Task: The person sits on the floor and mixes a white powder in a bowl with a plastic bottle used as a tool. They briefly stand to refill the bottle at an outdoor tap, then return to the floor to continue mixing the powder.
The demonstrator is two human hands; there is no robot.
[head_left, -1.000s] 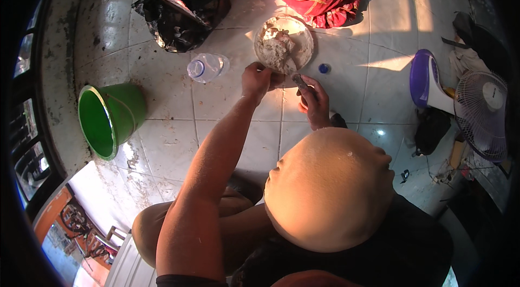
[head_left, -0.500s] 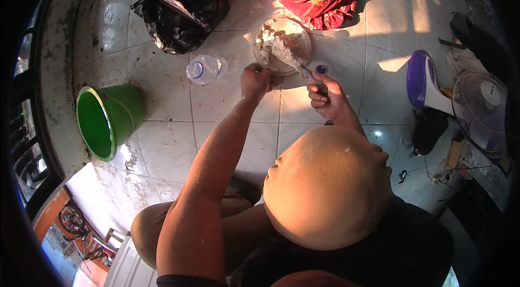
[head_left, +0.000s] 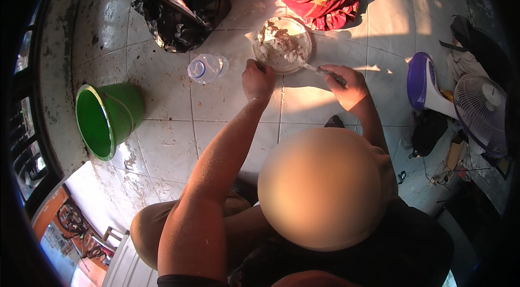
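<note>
At upper centre of the frame a round bowl [head_left: 282,44] of pale lumpy dough sits on the white tiled floor [head_left: 227,102]. The left hand [head_left: 258,79] grips its near rim, fingers curled. The right hand [head_left: 346,86], just right of the bowl, is closed around a spoon [head_left: 311,66] whose tip rests in the dough.

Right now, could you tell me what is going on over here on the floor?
A person sits on the tiled floor over a shallow bowl of lumpy white dough. The left hand rests at the bowl's rim, and the right hand grips a spoon dug into the mix. A clear plastic bottle lies beside it, a green bucket further left.
</note>
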